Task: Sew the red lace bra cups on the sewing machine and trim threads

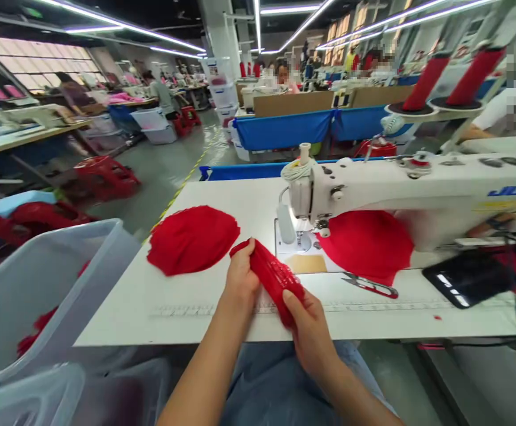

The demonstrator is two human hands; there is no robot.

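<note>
Both my hands hold one folded strip of red fabric (272, 276) just above the front of the white sewing table (173, 302). My left hand (241, 278) grips its upper left end with the fingers closed round it. My right hand (306, 328) pinches its lower right end. A rounded pile of red fabric pieces (192, 238) lies on the table to the left of my hands. A second red pile (367, 244) lies under the arm of the white sewing machine (400, 180), to the right of its needle area (303, 239).
Small snips (370, 285) with red handles lie on the table right of my hands, and a black phone (473, 277) lies further right. A clear plastic bin (40, 284) with red scraps stands at my left. Other people sit at workstations behind.
</note>
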